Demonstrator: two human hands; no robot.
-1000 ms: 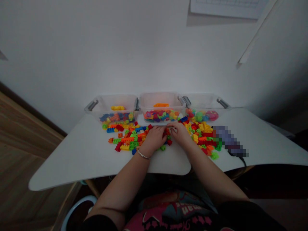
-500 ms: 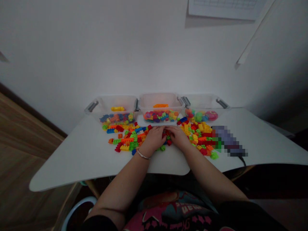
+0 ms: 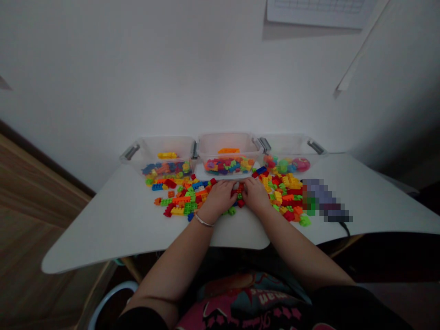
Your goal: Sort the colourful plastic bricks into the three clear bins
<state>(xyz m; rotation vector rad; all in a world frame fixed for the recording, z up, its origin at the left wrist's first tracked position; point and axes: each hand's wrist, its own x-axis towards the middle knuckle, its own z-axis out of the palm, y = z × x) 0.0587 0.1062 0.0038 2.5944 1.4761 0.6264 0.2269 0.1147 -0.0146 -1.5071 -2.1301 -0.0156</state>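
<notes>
My left hand (image 3: 220, 200), with a bracelet at the wrist, is curled over toy building bricks at the middle of the table. Close beside it, my right hand (image 3: 256, 196) is bent round the same spot from the other side. Red toy bricks (image 3: 240, 189) show in the narrow gap between the two hands, and the fingers of both seem closed on them. My fingertips and much of what they grip are hidden. Loose bricks in many colours spread to the left (image 3: 184, 200) and to the right (image 3: 285, 195). A small green brick (image 3: 232, 211) lies just below my left hand.
Three clear plastic bins stand along the wall: a left bin (image 3: 147, 146), a middle bin (image 3: 225, 140) and a right bin (image 3: 288, 144), each holding toy pieces. A blurred-out object (image 3: 325, 198) with a cable lies on the white table (image 3: 110, 215) at the right.
My right hand has shifted slightly left and its fingers have moved, showing a little more of the red bricks between the hands. My left hand stays nearly still.
</notes>
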